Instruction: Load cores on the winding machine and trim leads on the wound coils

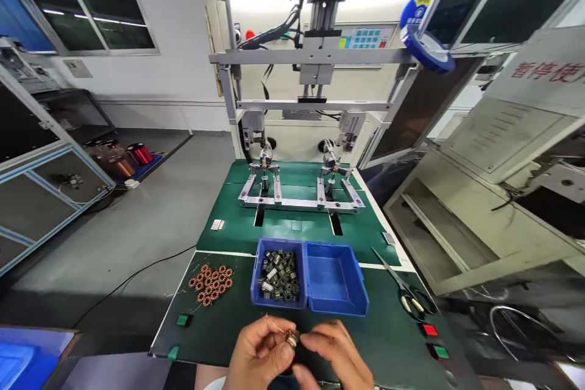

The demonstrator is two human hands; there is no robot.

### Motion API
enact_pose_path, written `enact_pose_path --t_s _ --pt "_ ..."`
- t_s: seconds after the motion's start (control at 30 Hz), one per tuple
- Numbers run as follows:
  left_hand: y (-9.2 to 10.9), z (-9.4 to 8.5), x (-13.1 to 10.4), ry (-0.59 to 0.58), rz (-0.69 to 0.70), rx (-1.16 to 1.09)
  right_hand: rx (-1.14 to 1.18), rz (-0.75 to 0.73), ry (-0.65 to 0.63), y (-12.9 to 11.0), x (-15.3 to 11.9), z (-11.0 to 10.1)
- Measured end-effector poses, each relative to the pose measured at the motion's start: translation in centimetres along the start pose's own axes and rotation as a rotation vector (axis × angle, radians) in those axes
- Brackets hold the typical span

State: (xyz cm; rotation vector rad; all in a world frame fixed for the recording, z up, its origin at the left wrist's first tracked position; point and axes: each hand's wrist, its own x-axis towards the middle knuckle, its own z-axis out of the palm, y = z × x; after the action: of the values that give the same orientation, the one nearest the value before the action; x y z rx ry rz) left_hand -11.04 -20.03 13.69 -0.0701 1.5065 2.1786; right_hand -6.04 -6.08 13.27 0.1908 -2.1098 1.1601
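At the table's front edge, my left hand pinches a small metal stator core with copper windings between thumb and fingers. Thin copper wire ends stick up from it. Close on its right is my right hand, thumb and forefinger apart, fingertips beside the core; whether they touch it I cannot tell. Beyond my hands a blue bin holds many small metal cores. A second blue bin adjoins it on the right. Copper-wound rings lie grouped on the green mat to the left.
Scissors with black handles lie at the right, near a red button and a green button. Another green button is at the left. Behind the bins stands a winding machine with a metal fixture.
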Motion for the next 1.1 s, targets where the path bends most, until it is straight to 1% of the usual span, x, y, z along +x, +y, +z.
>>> enact_pose_path --t_s 0.07,0.17,0.27,0.37,0.43,0.5,0.6,0.63,0.7,0.77,0.87,0.93,1.03,1.1 --pt "0.0 1.1 0.6 -0.075 -0.035 -0.046 -0.008 -0.034 0.012 -0.1 0.2 -0.1" --pt "-0.4 1.5 1.0 -0.126 -0.07 -0.051 -0.066 -0.064 0.049 0.3 0.1 -1.0" --pt "-0.7 2.0 0.9 -0.111 -0.068 -0.057 -0.111 -0.081 0.086 0.8 -0.2 -1.8" --pt "-0.4 2.7 0.6 -0.095 -0.105 -0.114 -0.079 -0.05 0.072 1.1 -0.3 -2.5" --pt "0.0 2.9 0.4 -0.124 -0.162 -0.121 0.024 0.026 0.059 1.2 0.0 -3.0" --pt "0.3 2.9 0.4 -0.183 -0.206 -0.09 0.174 0.142 0.022 1.3 0.7 -3.5" --pt "0.0 2.4 0.6 -0.317 -0.247 -0.063 0.372 0.34 -0.115 1.1 1.8 -3.8" --pt "-0.2 2.2 0.7 -0.355 -0.267 -0.081 0.416 0.385 -0.168 1.1 2.1 -3.8" --pt "-0.9 1.9 1.1 -0.409 -0.324 -0.165 0.473 0.439 -0.217 0.9 2.5 -3.7" --pt "-1.5 1.8 1.4 -0.441 -0.373 -0.25 0.511 0.478 -0.222 0.7 2.6 -3.6" --pt "-1.6 2.2 1.8 -0.49 -0.402 -0.262 0.59 0.565 -0.23 0.5 2.5 -3.7" --pt "-1.0 2.7 1.7 -0.485 -0.406 -0.212 0.597 0.584 -0.233 0.4 2.5 -4.0" --pt "0.2 3.6 1.2 -0.418 -0.395 -0.087 0.494 0.522 -0.192 0.3 2.9 -4.7" --pt "0.8 4.1 0.9 -0.378 -0.356 0.0 0.436 0.494 -0.171 0.4 3.1 -5.1"
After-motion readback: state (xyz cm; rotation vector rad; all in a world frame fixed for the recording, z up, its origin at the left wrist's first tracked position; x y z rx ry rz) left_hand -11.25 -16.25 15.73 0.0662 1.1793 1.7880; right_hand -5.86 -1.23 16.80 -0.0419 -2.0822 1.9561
